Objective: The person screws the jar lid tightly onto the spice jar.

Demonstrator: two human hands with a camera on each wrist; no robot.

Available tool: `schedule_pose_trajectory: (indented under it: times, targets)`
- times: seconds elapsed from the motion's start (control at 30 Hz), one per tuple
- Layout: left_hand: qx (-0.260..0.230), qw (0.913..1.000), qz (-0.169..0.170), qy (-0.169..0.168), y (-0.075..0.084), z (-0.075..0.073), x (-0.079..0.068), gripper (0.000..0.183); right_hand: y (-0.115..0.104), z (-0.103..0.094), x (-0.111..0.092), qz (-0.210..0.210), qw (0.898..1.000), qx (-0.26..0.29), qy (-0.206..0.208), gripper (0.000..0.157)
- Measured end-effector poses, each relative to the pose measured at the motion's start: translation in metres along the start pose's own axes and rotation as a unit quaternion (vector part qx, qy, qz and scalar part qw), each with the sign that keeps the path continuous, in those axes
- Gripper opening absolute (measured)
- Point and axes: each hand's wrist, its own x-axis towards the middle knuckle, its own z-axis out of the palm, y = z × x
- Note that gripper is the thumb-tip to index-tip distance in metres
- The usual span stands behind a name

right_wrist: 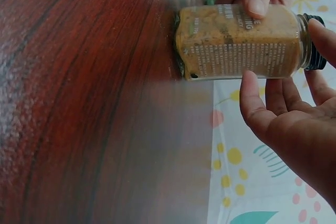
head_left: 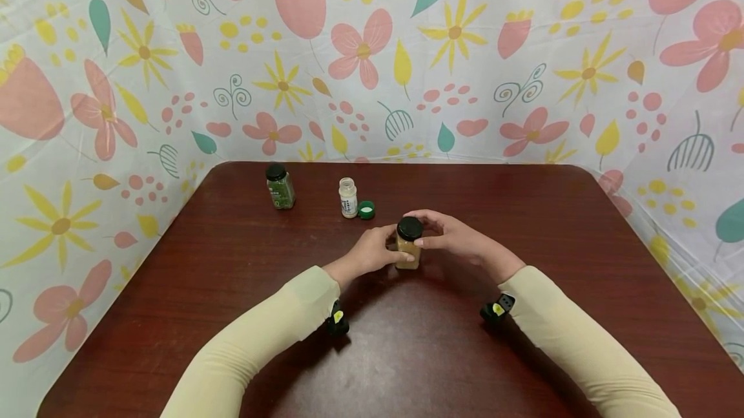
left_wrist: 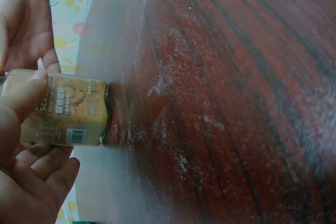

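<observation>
A glass seasoning jar (head_left: 409,255) with yellowish-brown contents and a black lid (head_left: 410,228) stands upright between both hands, its base on or very near the table. My left hand (head_left: 374,251) grips the jar's body, thumb across the labelled front in the left wrist view. From the other side, my right hand (head_left: 456,237) holds the lid between thumb and fingers. Printed text covers the jar's side in the right wrist view, where the lid's ribbed edge (right_wrist: 316,51) is partly hidden by the fingers.
Farther back stands a small uncapped white-labelled bottle (head_left: 348,199), with a green cap (head_left: 366,210) lying beside it. A black-lidded jar of green flakes (head_left: 281,189) is at the back left. The dark red-brown table (head_left: 523,198) meets a floral curtain (head_left: 360,101) behind.
</observation>
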Motion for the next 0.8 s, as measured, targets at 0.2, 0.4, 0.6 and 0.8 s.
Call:
schedule_pose_trajectory:
  times: [0.2, 0.4, 0.6, 0.8]
  targets:
    - [-0.002, 1.0, -0.001, 0.002, -0.001, 0.0011, 0.0005, 0.057, 0.0017, 0.0007, -0.0002, -0.004, 1.0, 0.002, 0.003, 0.057]
    - [-0.007, 1.0, 0.0, 0.001, -0.0008, 0.0011, 0.0003, 0.056, 0.002, 0.0013, 0.0002, -0.006, 1.0, -0.008, 0.01, 0.055]
    - [-0.007, 1.0, 0.003, 0.001, -0.0004, 0.0008, -0.0003, 0.055, 0.0005, 0.0016, -0.0003, -0.004, 1.0, -0.016, 0.014, 0.054]
    - [-0.005, 1.0, 0.007, 0.002, -0.0003, 0.0007, 0.0001, 0.055, -0.0007, 0.0036, 0.0006, -0.003, 1.0, -0.019, 0.024, 0.053]
